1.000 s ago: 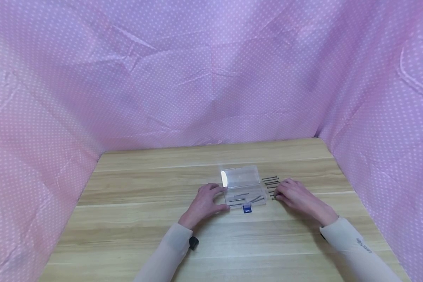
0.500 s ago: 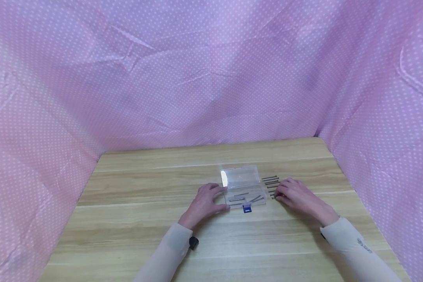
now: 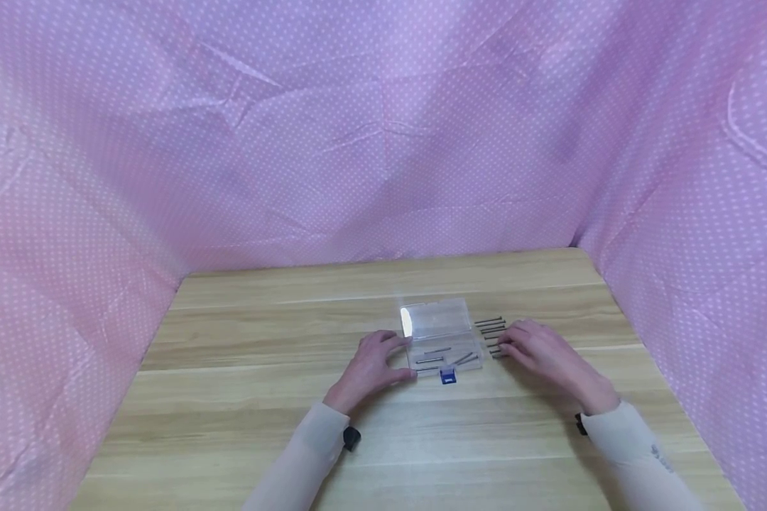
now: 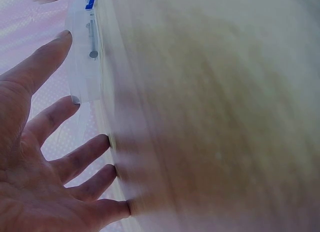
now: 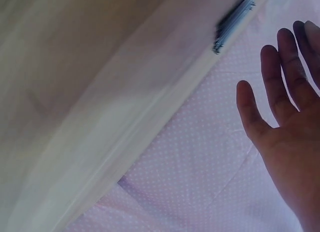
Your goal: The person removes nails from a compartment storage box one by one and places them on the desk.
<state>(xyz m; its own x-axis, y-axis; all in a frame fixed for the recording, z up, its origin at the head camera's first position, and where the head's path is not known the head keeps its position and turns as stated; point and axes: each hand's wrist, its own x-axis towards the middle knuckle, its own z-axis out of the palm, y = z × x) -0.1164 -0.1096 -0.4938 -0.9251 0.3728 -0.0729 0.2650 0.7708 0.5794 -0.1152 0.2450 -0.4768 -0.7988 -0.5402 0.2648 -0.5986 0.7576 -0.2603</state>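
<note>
- The person's left hand has its fingers spread wide and only slightly bent; thumb and index fingertips touch the left end of the box without wrapping round it.
- That shallow, clear plastic rectangular box sits right of the table's middle, between the two hands.
- Its clear flat lid is folded back on the far side, with a bright glare at the lid's left end.
- A small blue plastic latch juts from the near edge.
- Inside lie slim dark metal screws: three roughly parallel towards the left, two slanted side by side towards the right.
- Just right of the box, a row of similar dark metal screws lies on the table, heads to the right.
- The person's right hand hovers over the near part of this row, fingers loosely bent; whether the fingertips have hold of a screw cannot be told.
- Beneath everything is a light wood-grain table.
- Pink-purple cloth with white dots hangs behind and at both sides.
- Pale long sleeves cover both forearms.
</note>
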